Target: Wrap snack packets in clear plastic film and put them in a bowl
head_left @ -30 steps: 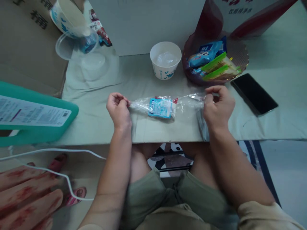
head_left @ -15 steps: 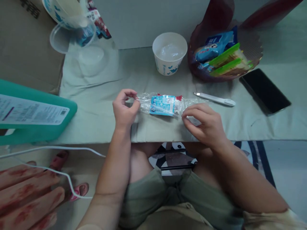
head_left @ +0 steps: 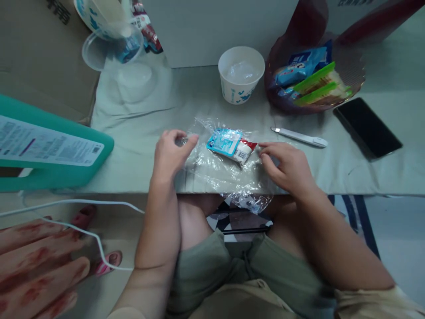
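1. Two bare hands over the near edge of the pale cloth-covered table point(head_left: 381, 168): left hand point(head_left: 171, 153) and right hand point(head_left: 287, 166), apart, with the packet between them.
2. One small blue-and-white snack packet with a red end point(head_left: 231, 145), lying on one crumpled clear plastic bag point(head_left: 215, 170) spread flat; the bag's near end hangs off the table edge.
3. Left hand pinches the bag's left edge between thumb and fingers. The right hand's fingertips are curled at the bag's right side, just beside the packet's red end; whether they grip it, cannot tell.
4. One white slim pen-shaped tool point(head_left: 299, 137), right of the packet, apart from the right hand.
5. One white paper cup with blue print point(head_left: 241, 75), far centre, clear plastic inside.
6. One dark red scalloped bowl point(head_left: 352, 86), far right, holding blue packets and two green-edged ones.
7. One black phone point(head_left: 368, 127), far right, lying flat.
8. One teal box with a white label point(head_left: 49, 153), left.
9. One clear plastic lid point(head_left: 133, 79), far left.
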The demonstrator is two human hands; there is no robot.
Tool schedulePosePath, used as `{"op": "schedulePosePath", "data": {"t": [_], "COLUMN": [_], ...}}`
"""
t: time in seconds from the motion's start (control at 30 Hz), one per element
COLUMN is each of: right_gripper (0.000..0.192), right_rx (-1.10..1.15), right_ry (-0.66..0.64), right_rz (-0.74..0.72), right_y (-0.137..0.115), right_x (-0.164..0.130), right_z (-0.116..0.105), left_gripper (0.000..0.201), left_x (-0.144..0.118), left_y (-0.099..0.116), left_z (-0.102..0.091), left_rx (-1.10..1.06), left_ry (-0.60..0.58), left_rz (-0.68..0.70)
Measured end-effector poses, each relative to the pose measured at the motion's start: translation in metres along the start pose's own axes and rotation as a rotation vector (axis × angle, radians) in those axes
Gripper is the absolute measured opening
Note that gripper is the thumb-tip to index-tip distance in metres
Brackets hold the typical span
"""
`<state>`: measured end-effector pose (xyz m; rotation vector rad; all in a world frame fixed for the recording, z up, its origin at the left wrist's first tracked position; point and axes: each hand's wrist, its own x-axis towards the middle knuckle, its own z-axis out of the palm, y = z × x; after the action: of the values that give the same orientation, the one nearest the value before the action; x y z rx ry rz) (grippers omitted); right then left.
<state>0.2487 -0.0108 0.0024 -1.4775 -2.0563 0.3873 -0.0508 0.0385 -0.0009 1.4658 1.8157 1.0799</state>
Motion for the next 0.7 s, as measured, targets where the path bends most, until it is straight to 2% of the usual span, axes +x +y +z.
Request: {"op": "schedulePosePath", "data": {"t": [0.1, 0.17, 0.23, 0.37, 0.47, 0.57, 0.7], "right_gripper": [0.022, 0.024, 0.026, 0.041, 0.060, 0.064, 0.055], "right_rx": [-0.051, -0.135, -0.147, -0.013, -0.014, 0.084, 0.239], "right_ry": [0.134, 0.238, 0.266, 0.002, -0.077, -0.096, -0.099], "right_rz": [-0.020, 0.015, 0.021, -0.202, -0.178, -0.107, -0.070], "right_y": [0.004, -0.001, -0.011, -0.032, -0.031, -0.016, 0.002], "right_x": [0.003, 0.005, 0.007, 0.013, 0.018, 0.024, 0.027], "right_z": [0.011, 0.015, 0.017, 0.025, 0.035, 0.036, 0.025], "left_gripper": [0.023, 0.017, 0.017, 0.025, 0.030, 0.035, 0.027], "left_x": [-0.005, -0.009, -0.013, -0.019, -0.021, -0.020, -0.015], "left_y": [0.004, 0.010, 0.016, 0.029, 0.036, 0.039, 0.034], "left_z": [0.000, 0.004, 0.009, 0.021, 0.025, 0.024, 0.020], "left_rx": [0.216, 0.161, -0.028, -0.535, -0.767, -0.848, -0.932], "left_ry": [-0.141, -0.250, -0.323, -0.483, -0.583, -0.571, -0.442], "left_rz": [0.007, 0.030, 0.051, -0.046, -0.116, -0.145, -0.200]}}
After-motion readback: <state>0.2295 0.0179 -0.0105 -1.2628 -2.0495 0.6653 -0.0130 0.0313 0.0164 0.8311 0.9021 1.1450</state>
